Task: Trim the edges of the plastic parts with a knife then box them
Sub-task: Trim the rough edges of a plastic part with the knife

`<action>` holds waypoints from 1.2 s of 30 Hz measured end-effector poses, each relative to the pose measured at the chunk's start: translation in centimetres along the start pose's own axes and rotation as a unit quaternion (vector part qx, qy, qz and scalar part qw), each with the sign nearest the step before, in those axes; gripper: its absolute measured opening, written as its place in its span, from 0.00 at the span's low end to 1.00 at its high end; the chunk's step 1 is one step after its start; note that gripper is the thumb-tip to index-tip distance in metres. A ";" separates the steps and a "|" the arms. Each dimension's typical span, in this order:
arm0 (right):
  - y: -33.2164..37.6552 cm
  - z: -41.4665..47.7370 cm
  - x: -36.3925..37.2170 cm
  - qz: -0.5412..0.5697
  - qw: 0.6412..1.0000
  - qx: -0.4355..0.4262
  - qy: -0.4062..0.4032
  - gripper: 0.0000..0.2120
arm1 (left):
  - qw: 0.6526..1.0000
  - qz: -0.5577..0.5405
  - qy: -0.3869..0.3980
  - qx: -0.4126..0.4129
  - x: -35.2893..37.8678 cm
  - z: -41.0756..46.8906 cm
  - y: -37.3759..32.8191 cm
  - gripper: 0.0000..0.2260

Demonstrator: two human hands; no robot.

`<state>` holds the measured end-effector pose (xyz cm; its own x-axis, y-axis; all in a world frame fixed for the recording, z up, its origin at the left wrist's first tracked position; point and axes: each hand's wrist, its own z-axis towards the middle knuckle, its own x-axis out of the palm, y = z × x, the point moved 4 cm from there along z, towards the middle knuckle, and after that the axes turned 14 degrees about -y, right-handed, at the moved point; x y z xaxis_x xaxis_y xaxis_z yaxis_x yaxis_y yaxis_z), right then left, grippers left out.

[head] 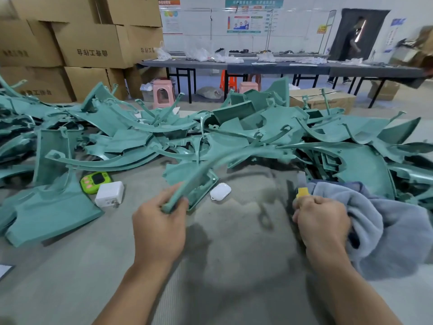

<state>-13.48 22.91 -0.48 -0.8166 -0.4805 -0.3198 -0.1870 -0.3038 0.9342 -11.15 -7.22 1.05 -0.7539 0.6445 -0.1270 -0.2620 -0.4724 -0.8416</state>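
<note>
Warehouse walls with posters stand behind a tall stack of cardboard boxes (89, 45) at the back left, all of them closed so their contents are hidden. Across the grey counter (234, 242) sprawls a pile of teal plastic parts (234, 134), none of them in a box. Behind the pile, at the right, a low cardboard box (328, 99) has its flaps shut. A grey-blue cloth (379, 226) is bunched beside the right grip (321, 219), which is clenched round a yellow-handled knife (302, 193). The left grip (161, 226) grasps the near end of a long curved part (196, 179). A white charger (109, 194), a green timer (95, 181) and a white earbud case (220, 191) lie nearby.
</note>
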 end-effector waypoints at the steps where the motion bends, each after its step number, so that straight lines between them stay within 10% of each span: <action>1: -0.1 0.0 0.2 0.036 0.999 0.016 0.008 0.15 | 0.999 0.006 -0.033 -0.035 -0.1 0.2 0.2 0.03; 7: 2.5 -2.6 0.7 0.200 0.972 -0.087 0.088 0.12 | 0.961 -0.119 -0.002 -0.249 0.5 0.4 0.6 0.19; 13: 3.4 -4.9 1.2 0.023 0.929 -0.342 0.138 0.13 | 0.910 -0.156 0.133 -0.361 1.2 -0.4 0.6 0.11; 21: 3.2 -1.5 -0.3 -0.020 0.956 -0.279 -0.087 0.14 | 0.890 -0.129 0.204 -0.386 1.5 -1.3 0.2 0.08; 26: 2.5 -3.8 2.1 -0.040 0.913 -0.348 0.211 0.15 | 0.882 -0.125 0.197 -0.409 1.4 -1.2 0.2 0.08; 32: 3.0 -0.2 0.0 -0.125 0.944 -0.302 -0.032 0.13 | 0.874 -0.114 0.202 -0.427 1.5 -1.2 0.9 0.09; 36: 3.6 -4.0 1.0 -0.055 0.909 -0.378 0.167 0.13 | 0.868 -0.124 0.211 -0.432 1.9 -1.4 0.8 0.10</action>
<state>-12.79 18.04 1.92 -0.5801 -0.5978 -0.5533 0.2741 -0.7829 0.5585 -11.92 -5.55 -0.62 -0.4038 0.9108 0.0861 0.3015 0.2213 -0.9274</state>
